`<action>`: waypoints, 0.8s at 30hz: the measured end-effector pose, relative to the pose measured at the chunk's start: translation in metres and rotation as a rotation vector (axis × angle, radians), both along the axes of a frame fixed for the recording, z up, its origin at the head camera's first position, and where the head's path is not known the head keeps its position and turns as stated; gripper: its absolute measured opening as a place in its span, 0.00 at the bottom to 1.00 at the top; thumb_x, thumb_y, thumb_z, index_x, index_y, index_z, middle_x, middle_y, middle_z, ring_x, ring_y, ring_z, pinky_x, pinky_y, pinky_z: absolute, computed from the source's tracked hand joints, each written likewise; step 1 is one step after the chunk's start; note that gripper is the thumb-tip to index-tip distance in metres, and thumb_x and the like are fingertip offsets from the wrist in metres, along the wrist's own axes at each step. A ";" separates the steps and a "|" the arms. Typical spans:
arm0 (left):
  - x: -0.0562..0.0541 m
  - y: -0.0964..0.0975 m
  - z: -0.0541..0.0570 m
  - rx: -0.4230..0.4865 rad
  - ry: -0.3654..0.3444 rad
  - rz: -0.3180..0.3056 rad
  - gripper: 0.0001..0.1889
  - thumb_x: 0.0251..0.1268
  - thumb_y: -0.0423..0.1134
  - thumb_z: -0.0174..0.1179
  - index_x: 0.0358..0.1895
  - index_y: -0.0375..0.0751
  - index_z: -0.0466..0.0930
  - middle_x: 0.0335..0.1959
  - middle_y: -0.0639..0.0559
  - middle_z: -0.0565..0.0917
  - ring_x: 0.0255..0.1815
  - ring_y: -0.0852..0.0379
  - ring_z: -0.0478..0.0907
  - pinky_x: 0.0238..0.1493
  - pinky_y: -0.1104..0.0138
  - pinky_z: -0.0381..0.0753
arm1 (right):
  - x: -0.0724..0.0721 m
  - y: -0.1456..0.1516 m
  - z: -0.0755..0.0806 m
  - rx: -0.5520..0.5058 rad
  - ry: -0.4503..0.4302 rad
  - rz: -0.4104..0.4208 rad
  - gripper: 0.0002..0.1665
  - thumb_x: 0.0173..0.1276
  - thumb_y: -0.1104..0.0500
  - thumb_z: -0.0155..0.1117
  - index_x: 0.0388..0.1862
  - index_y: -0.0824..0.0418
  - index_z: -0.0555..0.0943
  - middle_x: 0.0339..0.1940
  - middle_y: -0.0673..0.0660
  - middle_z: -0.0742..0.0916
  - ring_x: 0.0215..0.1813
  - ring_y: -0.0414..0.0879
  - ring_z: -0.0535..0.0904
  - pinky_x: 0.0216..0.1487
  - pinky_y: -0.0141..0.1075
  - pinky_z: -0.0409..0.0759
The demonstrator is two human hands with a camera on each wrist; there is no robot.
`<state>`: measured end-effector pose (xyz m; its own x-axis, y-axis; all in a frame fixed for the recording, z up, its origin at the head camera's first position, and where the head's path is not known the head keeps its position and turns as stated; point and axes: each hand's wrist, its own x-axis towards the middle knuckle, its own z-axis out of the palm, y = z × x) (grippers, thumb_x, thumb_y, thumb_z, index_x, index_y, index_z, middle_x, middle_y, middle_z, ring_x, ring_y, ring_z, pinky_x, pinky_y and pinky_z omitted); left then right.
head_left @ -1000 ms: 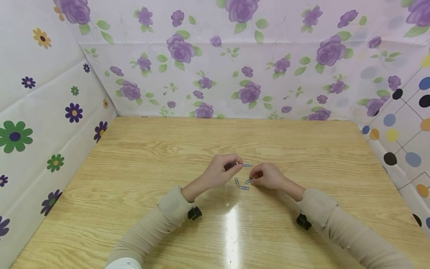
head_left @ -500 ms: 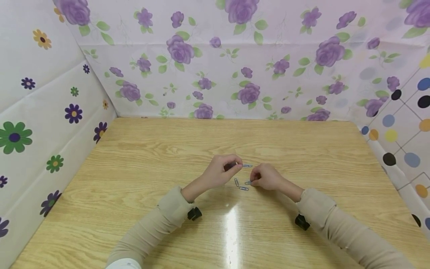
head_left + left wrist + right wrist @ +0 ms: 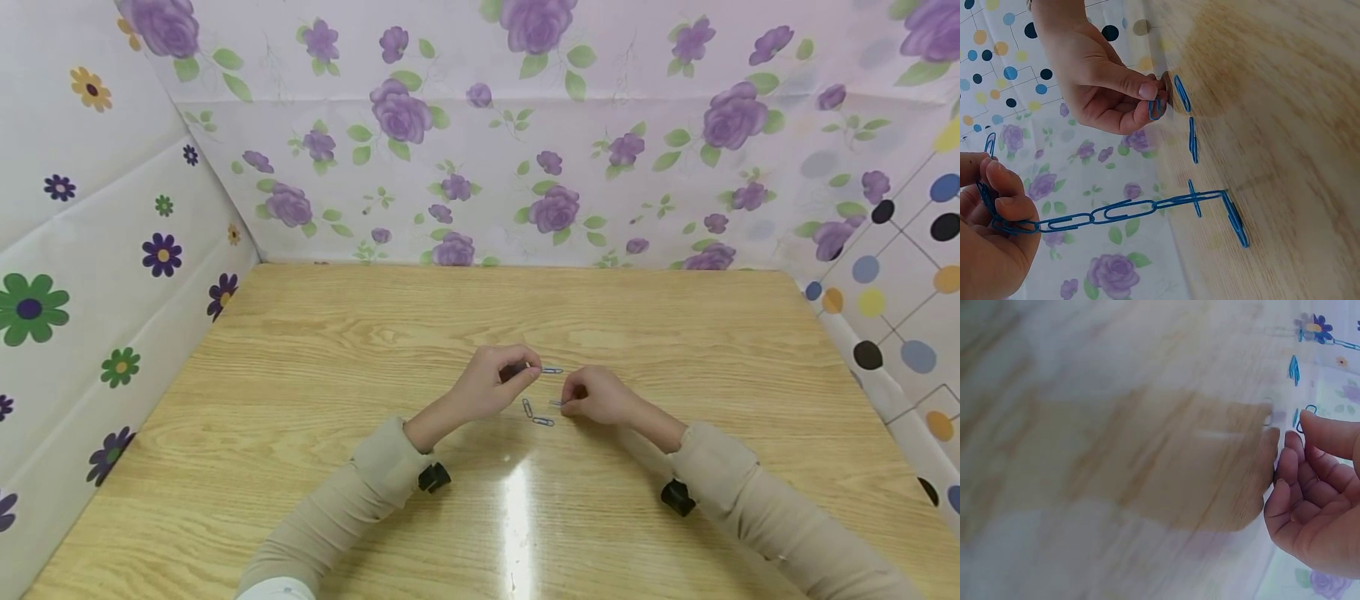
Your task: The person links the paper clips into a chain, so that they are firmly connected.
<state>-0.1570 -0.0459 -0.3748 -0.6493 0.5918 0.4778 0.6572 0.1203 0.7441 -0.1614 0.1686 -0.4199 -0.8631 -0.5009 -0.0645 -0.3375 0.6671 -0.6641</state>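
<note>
My left hand (image 3: 497, 382) pinches a blue paper clip (image 3: 552, 370) between thumb and forefinger, above the table. In the left wrist view, a chain of linked blue paper clips (image 3: 1124, 211) runs from my left hand (image 3: 994, 231) down to the table; the head view mostly hides it. Just to the right, my right hand (image 3: 603, 395) pinches a single paper clip (image 3: 1155, 110) with thumb and fingertips. Its end pokes out past the thumb (image 3: 1332, 434) in the right wrist view. Two loose paper clips lie between the hands, one upright-lying (image 3: 527, 408), one sideways (image 3: 543, 422).
The wooden table (image 3: 375, 317) meets a floral-printed sheet (image 3: 480, 167) at the back. A flower-patterned sheet (image 3: 135, 217) stands at the left and a dotted sheet (image 3: 900, 275) at the right. Light glares on the table's front (image 3: 517, 517).
The clip in my right hand has turned, so less of it shows past the fingertips. The right hand has shifted slightly; the left hand stays nearly still.
</note>
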 end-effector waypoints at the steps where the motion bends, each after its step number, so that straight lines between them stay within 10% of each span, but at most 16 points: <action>1: 0.001 0.000 0.001 0.000 0.000 0.002 0.05 0.62 0.26 0.54 0.31 0.34 0.78 0.14 0.54 0.69 0.15 0.65 0.59 0.18 0.74 0.60 | 0.000 0.000 0.001 -0.005 -0.005 -0.006 0.06 0.55 0.66 0.67 0.23 0.61 0.79 0.22 0.48 0.79 0.27 0.40 0.71 0.31 0.33 0.70; 12: 0.015 0.001 0.025 0.002 -0.001 0.007 0.05 0.58 0.19 0.52 0.29 0.28 0.76 0.13 0.49 0.68 0.15 0.66 0.58 0.18 0.74 0.59 | 0.006 0.004 0.007 -0.063 0.014 -0.022 0.06 0.55 0.65 0.67 0.23 0.60 0.79 0.21 0.49 0.80 0.24 0.40 0.70 0.25 0.31 0.70; 24: -0.002 0.000 -0.003 0.010 0.014 -0.005 0.05 0.63 0.27 0.53 0.31 0.34 0.78 0.15 0.54 0.70 0.14 0.65 0.60 0.17 0.73 0.61 | 0.012 0.007 0.019 -0.131 0.033 -0.051 0.05 0.57 0.66 0.65 0.24 0.60 0.79 0.23 0.49 0.81 0.26 0.41 0.73 0.28 0.32 0.72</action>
<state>-0.1588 -0.0459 -0.3775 -0.6396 0.5899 0.4929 0.6681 0.1095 0.7360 -0.1492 0.1761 -0.4011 -0.8881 -0.4587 0.0275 -0.3287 0.5922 -0.7357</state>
